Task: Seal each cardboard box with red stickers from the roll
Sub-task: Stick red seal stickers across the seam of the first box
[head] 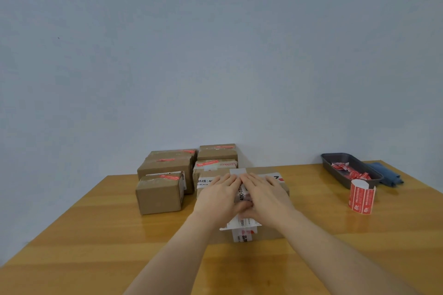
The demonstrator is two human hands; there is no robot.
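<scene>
Box in hand [268,172] at table centre, nearest of all boxes to the body; white printed tape strip along its top seam. Left hand [217,195] and right hand [266,195] flat on the lid on either side of that seam, fingers straight and side by side, thumbs tucked toward the seam; nothing gripped; most likely pressing flaps or a sticker down so the adhesive takes. Sticker under palms hidden; only a trace of red at the near end of the strip [247,232]. Just left of this box and behind it, stacked boxes [165,165], several with red stickers across their seams, so probably finished and pushed aside. Well right of the box, sticker roll [361,196] upright on the table [335,235], loose end lifted, within the right hand's reach for the next peel. Beyond the roll, dark tray [335,163] with red and white scraps, seemingly peeled backing; blue cloth [386,172] just past the tray. Judgement: seal on this box near done.
</scene>
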